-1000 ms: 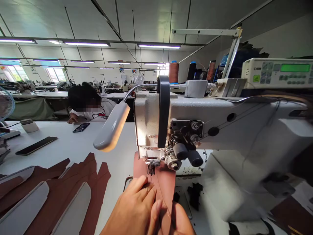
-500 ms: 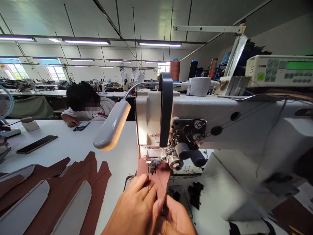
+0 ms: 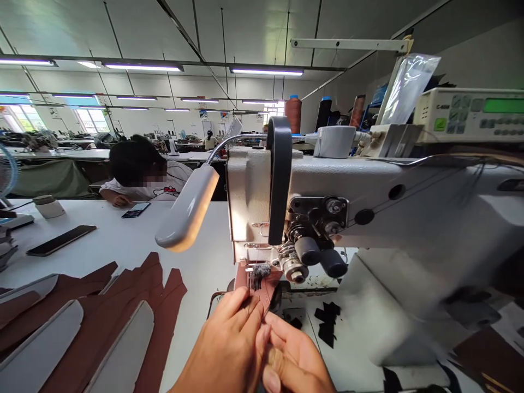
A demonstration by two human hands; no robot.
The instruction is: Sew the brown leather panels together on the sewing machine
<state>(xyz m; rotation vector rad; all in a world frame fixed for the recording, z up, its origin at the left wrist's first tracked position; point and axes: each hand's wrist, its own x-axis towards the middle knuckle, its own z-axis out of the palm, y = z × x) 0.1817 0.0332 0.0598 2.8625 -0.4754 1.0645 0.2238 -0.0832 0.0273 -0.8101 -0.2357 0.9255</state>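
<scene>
The left hand (image 3: 229, 349) lies flat on a small brown leather piece (image 3: 262, 284) and presses it down with spread fingers. The right hand (image 3: 292, 357) comes in from the near edge of the table (image 3: 123, 240). Its fingers pinch the near end of the same piece, though most of that end is hidden under the hands, so the grip is hard to see fully. The leather piece sits right under the needle part of the big white sewing machine (image 3: 368, 218), near the middle of the table's near edge.

A white lamp (image 3: 188, 210) on a bendy neck hangs just left of the machine head and shines down. More brown leather pieces (image 3: 110, 322) with grey shapes on them lie spread out at the table's near left corner. A black phone (image 3: 61, 240) lies farther back on the left side. Another person (image 3: 141, 174) sits at the far edge of the table, bent over a second phone (image 3: 136, 210). Small black scraps (image 3: 327, 319) lie on the machine bed just right of the hands. Big thread spools (image 3: 292, 114) stand behind the machine.
</scene>
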